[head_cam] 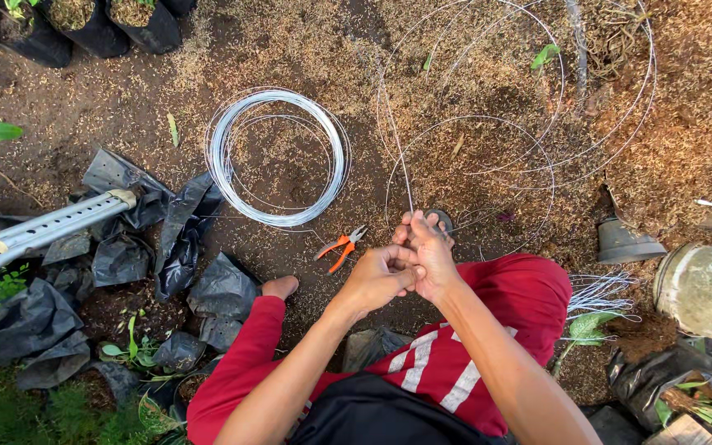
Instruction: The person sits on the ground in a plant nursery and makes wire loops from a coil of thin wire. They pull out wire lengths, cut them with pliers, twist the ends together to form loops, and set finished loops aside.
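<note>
Closest to the lens is the black shirt hem [364, 412] and the red track pants [455, 354] with white stripes, knees folded up, one bare foot [280, 286] poking out on the dirt ground [125, 107]. Both forearms run up from there and meet just past the knee. The left hand [379, 276] is curled, fingers pressed together and pinching a thin silvery wire [402, 165], and the right hand [428, 251] sits right against it, fingers folded over the same strand, so the two hands are touching. The wire itself is skinny, bright grey and springy looking; it runs straight up from the hands and then swings out into big loose loops [537, 99] lying across the husk-covered ground toward the top right corner. A tighter, neater coil of the same wire [222, 156] lies flat up and left of the hands, well apart from them. Orange-handled pliers [339, 245] lie on the dirt just left of the hands, jaws pointing up-right. Empty black plastic nursery bags [183, 239] are crumpled along the left side, and a perforated metal bar [51, 224] pokes in from the left edge.
</note>
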